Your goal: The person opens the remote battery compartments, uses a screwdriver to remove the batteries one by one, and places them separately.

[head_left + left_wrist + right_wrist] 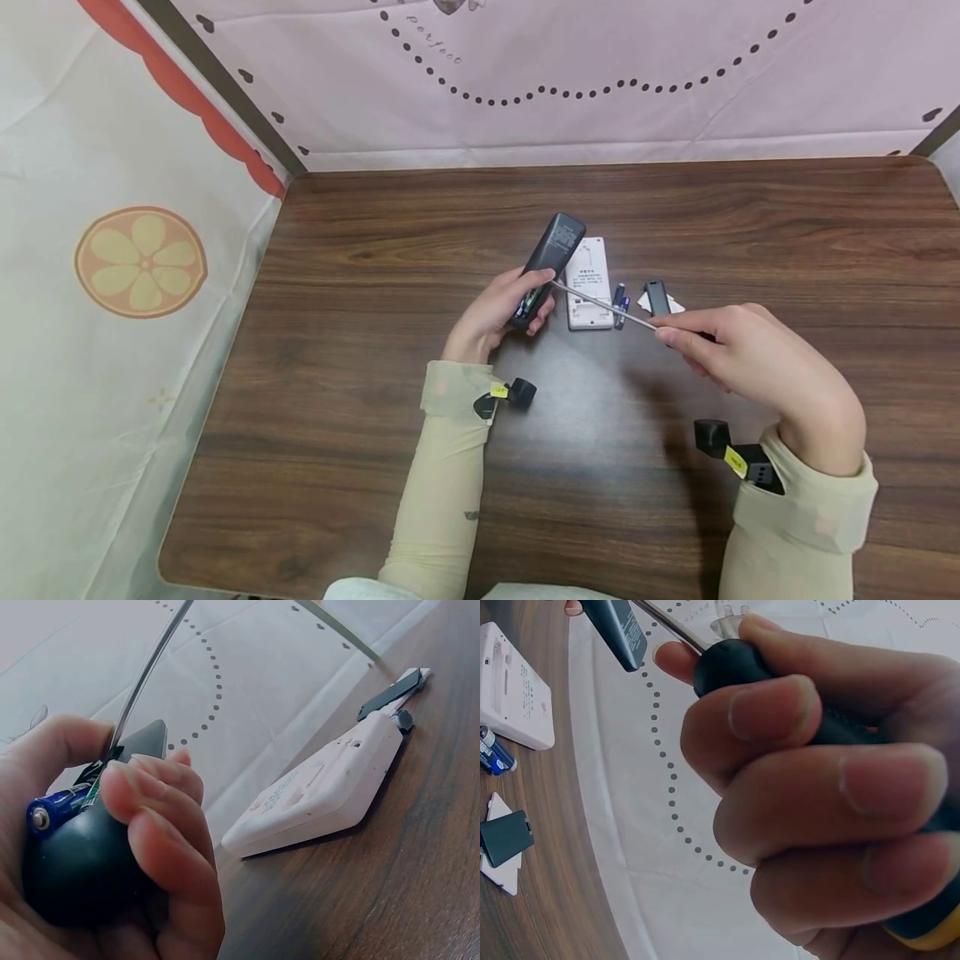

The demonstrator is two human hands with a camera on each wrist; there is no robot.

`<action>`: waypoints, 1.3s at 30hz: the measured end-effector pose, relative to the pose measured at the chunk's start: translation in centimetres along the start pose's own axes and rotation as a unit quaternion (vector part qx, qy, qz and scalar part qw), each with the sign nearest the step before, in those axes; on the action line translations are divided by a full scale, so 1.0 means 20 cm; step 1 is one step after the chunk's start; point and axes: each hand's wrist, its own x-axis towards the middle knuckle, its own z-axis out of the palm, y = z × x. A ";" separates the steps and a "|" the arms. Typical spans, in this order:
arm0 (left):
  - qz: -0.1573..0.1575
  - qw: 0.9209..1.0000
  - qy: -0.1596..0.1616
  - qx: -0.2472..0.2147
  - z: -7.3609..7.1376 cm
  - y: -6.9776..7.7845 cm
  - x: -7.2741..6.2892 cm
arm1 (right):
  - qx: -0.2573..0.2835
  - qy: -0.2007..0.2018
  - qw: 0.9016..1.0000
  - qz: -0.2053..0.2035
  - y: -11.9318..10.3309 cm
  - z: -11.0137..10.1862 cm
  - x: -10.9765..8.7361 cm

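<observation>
My left hand (498, 310) grips a black remote control (557, 243) whose battery compartment is uncovered. A blue battery (56, 813) shows in that compartment, one end tilted up past the edge. In my right hand (738, 346) is a screwdriver (735, 667) with a dark handle, yellow at its end. Its long metal shaft (603, 303) reaches across to the remote, and the tip goes in at the compartment near my left thumb. The exact contact of the tip is hidden by the fingers.
Beside the black remote lies a white remote (588, 279), back side up. Loose blue batteries (495, 752) lie next to it. Farther right a black battery cover (657, 297) rests on a white cover (506, 877). All are on a brown wooden table (337, 417).
</observation>
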 end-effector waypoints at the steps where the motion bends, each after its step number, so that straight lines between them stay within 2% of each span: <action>1: 0.001 1.000 -0.001 0.000 0.00 0.00 0.00 | -0.001 0.001 1.000 -0.001 0.00 0.00 0.00; 12: 0.007 1.000 0.002 -0.002 0.01 0.00 0.00 | 0.007 -0.001 1.000 -0.001 0.02 0.00 0.00; 23: 0.017 0.999 -0.022 -0.026 0.00 -0.01 0.00 | 0.008 -0.004 1.000 -0.002 0.01 0.00 0.00; 26: 0.015 0.999 -0.013 -0.026 0.00 -0.01 0.01 | 0.004 -0.004 1.000 0.005 0.00 0.00 0.00; 32: -0.001 1.000 0.024 0.000 0.02 -0.02 0.03 | -0.023 0.010 1.000 0.013 -0.04 0.00 0.00; 39: 0.003 1.000 0.013 -0.026 0.02 -0.03 0.03 | -0.036 0.030 0.999 -0.011 -0.06 0.01 0.00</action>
